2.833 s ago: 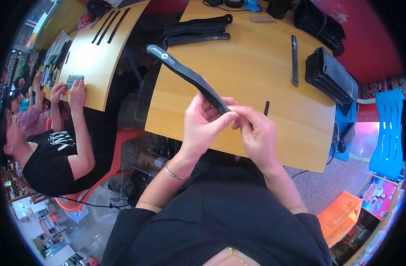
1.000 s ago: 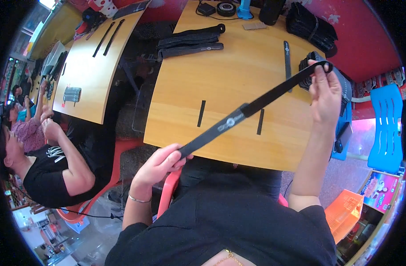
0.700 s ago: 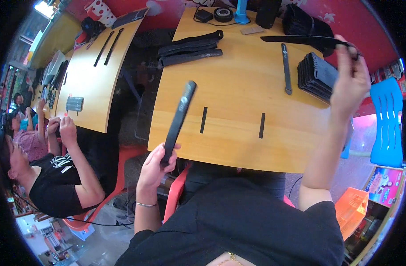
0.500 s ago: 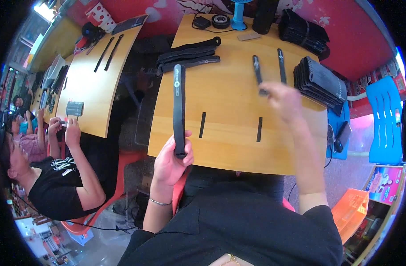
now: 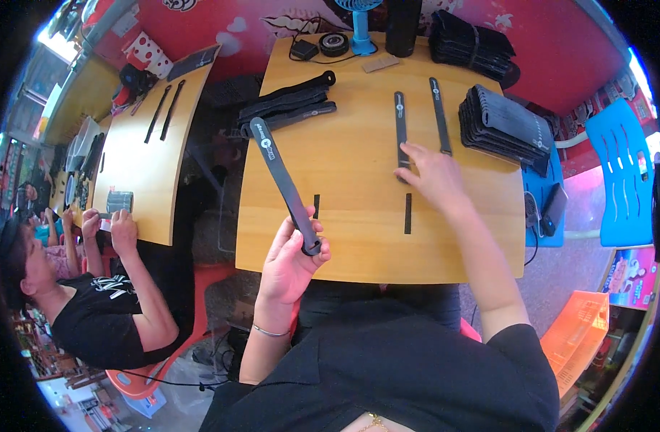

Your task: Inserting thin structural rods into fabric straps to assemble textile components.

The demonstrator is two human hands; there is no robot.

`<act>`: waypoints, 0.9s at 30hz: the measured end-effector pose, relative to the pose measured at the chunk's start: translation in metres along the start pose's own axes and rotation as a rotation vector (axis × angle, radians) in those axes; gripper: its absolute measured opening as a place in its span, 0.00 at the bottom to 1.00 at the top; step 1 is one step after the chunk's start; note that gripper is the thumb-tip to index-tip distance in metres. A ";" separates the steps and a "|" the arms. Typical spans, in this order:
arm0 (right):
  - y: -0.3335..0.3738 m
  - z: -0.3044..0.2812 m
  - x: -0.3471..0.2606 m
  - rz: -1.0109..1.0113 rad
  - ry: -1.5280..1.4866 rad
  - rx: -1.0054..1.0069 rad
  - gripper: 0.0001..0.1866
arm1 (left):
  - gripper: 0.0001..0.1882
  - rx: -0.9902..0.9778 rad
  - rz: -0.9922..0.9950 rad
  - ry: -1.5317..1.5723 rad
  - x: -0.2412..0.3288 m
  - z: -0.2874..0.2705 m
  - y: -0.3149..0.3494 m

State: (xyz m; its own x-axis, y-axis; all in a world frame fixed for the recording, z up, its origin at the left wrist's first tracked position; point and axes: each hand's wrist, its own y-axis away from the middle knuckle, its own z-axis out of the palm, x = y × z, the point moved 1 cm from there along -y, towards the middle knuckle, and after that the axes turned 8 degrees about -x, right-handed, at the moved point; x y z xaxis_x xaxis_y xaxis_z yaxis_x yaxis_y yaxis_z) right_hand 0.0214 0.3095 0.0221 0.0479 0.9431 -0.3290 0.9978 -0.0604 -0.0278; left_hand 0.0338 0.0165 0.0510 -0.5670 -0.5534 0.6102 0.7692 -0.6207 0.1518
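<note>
My left hand (image 5: pixel 290 255) grips the near end of a long flat black strap (image 5: pixel 283 183), which slants up and left over the wooden table (image 5: pixel 344 237). My right hand (image 5: pixel 432 173) rests flat on the table with its fingers on the near end of a second black strap (image 5: pixel 400 119) that lies straight. A third strap (image 5: pixel 438 111) lies just to its right. Two short black marks (image 5: pixel 407 213) sit on the table between my hands.
A pile of black straps (image 5: pixel 290 106) lies at the table's far left and folded stacks (image 5: pixel 503 126) at the far right. A blue fan (image 5: pixel 358 21), a black bottle (image 5: pixel 403 25) and a tape roll (image 5: pixel 334 43) stand at the back. A person in black (image 5: pixel 92 317) works at the left table (image 5: pixel 139 169). A blue chair (image 5: pixel 621 180) stands at the right.
The long strap I stretched between both hands has come apart: my left hand keeps one piece, and my right hand has laid the other flat on the table.
</note>
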 end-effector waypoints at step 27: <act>-0.002 0.007 0.033 0.328 0.050 0.200 0.24 | 0.21 -0.100 -0.025 0.048 -0.008 -0.002 -0.008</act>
State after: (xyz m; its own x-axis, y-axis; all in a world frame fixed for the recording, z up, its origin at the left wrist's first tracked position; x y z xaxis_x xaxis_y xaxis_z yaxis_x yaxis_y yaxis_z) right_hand 0.0210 0.3387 0.0045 0.3700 0.8776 -0.3049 0.9007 -0.4192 -0.1137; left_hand 0.0316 0.0244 0.0434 -0.6008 -0.5614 0.5691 0.7228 -0.6856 0.0867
